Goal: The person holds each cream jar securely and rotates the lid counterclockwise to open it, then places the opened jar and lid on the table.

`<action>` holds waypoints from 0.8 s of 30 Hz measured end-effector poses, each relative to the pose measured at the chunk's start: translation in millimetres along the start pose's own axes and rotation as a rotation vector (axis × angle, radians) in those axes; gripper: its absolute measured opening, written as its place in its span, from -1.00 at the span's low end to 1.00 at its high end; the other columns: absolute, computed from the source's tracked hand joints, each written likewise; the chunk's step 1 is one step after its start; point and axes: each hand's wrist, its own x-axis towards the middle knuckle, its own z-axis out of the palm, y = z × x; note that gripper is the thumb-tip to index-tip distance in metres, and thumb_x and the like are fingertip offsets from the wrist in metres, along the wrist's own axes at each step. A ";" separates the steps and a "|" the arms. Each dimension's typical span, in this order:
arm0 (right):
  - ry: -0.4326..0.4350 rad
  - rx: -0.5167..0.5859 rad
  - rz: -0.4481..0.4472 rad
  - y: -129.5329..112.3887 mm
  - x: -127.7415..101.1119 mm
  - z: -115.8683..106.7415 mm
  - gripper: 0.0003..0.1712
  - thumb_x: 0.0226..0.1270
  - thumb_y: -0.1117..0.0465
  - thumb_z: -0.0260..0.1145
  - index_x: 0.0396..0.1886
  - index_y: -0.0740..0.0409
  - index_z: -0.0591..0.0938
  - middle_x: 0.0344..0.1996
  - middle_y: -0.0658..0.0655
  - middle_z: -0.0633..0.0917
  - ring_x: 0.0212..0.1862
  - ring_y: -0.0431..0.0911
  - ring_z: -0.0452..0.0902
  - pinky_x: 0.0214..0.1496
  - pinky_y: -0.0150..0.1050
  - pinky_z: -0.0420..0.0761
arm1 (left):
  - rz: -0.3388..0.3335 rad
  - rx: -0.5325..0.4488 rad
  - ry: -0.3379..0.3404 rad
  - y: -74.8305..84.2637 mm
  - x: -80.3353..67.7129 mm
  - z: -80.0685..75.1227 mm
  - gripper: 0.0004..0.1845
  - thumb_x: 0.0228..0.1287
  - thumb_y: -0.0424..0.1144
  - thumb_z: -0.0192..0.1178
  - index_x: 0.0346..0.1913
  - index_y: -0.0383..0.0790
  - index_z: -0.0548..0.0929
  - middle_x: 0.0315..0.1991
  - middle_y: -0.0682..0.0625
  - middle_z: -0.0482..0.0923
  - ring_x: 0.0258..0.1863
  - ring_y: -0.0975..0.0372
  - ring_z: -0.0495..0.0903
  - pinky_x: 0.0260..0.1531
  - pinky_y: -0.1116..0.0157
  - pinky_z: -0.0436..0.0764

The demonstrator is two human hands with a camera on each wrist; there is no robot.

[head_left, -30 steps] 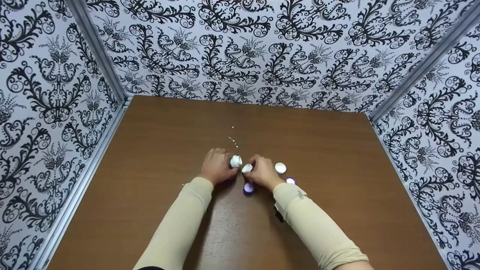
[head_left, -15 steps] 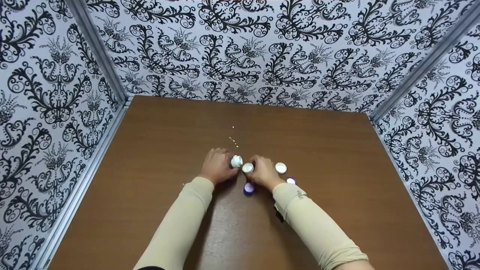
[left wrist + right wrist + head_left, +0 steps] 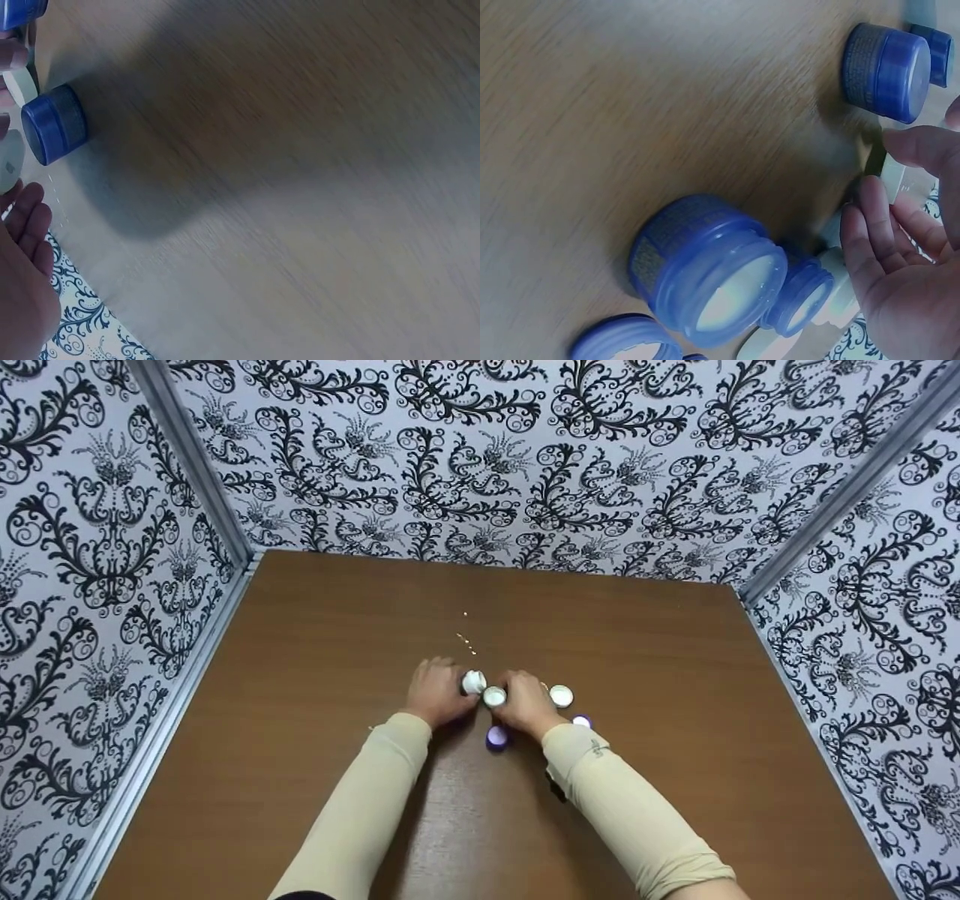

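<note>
The left hand (image 3: 435, 694) has its grip closed round a small white lid (image 3: 472, 682), which shows at its thumb side, tilted on edge with its round face turned toward the right. The right hand (image 3: 527, 705) pinches a second white lid (image 3: 494, 697) at its fingertips, and the two lids sit just beside each other, all but touching, between the two hands above the middle of the tabletop (image 3: 300, 720). In the right wrist view the fingers (image 3: 877, 232) curl narrowly toward a pale rim at the edge of the picture; in the left wrist view only the heel of the palm and a sliver of white show, so how the left fingers lie cannot be told from there.

Just near of the lids, between the wrists, stands an open blue jar (image 3: 496, 736) with pale cream inside; the right wrist view shows it close up, mouth toward the camera (image 3: 705, 270), with a smaller blue jar (image 3: 799, 296) just beside it. Right of the right hand lies a third white lid (image 3: 561, 696), flat, and near of that another small blue jar (image 3: 581, 721). The left wrist view shows a closed blue jar (image 3: 54, 124) lying near the hand.

Farther off, beyond the hands, a short trail of tiny pale specks (image 3: 466, 641) lies on the brown wood. Both forearms wear beige sleeves (image 3: 360, 810). Walls with black-and-white scroll pattern (image 3: 525, 457) enclose the tabletop on the left, far and right sides.
</note>
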 end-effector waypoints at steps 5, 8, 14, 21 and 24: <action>-0.007 -0.018 -0.015 0.5 0.9 0.3 -0.69 -0.05 0.18 0.52 -0.30 0.21 0.67 -0.36 0.11 0.60 -0.24 0.07 0.58 -0.18 0.03 0.57 | -0.042 -0.001 -0.014 0.5 2.4 1.9 -0.55 0.00 0.10 0.40 -0.25 -0.25 0.74 -0.13 -0.16 0.68 -0.04 -0.05 0.62 0.11 -0.05 0.46; -0.013 -0.025 -0.016 0.0 1.0 -0.2 -0.68 -0.07 0.19 0.52 -0.29 0.22 0.67 -0.36 0.11 0.59 -0.24 0.07 0.57 -0.18 0.03 0.57 | -0.053 0.004 -0.020 0.5 3.4 2.2 -0.56 0.01 0.09 0.39 -0.27 -0.25 0.73 -0.16 -0.15 0.69 -0.08 -0.03 0.62 0.03 -0.02 0.49; -0.028 -0.026 -0.008 -1.2 0.6 -1.5 -0.65 -0.07 0.19 0.53 -0.28 0.24 0.66 -0.35 0.13 0.58 -0.25 0.09 0.57 -0.18 0.03 0.57 | -0.070 -0.001 -0.027 1.4 3.6 0.5 -0.56 -0.02 0.09 0.38 -0.32 -0.27 0.72 -0.21 -0.16 0.67 -0.12 -0.04 0.62 -0.04 -0.02 0.51; -0.028 -0.063 -0.014 0.9 1.4 1.2 -0.66 -0.04 0.16 0.52 -0.31 0.25 0.64 -0.36 0.13 0.58 -0.24 0.12 0.58 -0.17 0.04 0.57 | -0.088 0.023 -0.072 3.1 3.3 1.3 -0.52 -0.01 0.10 0.41 -0.34 -0.32 0.69 -0.19 -0.16 0.65 -0.12 -0.05 0.61 -0.03 0.01 0.50; -0.022 -0.084 -0.028 1.9 2.3 2.7 -0.66 -0.01 0.15 0.53 -0.31 0.26 0.62 -0.35 0.16 0.59 -0.21 0.15 0.59 -0.15 0.05 0.58 | -0.100 0.030 -0.098 3.6 3.4 1.5 -0.50 -0.02 0.11 0.43 -0.37 -0.34 0.67 -0.21 -0.15 0.63 -0.13 -0.06 0.60 -0.05 0.02 0.50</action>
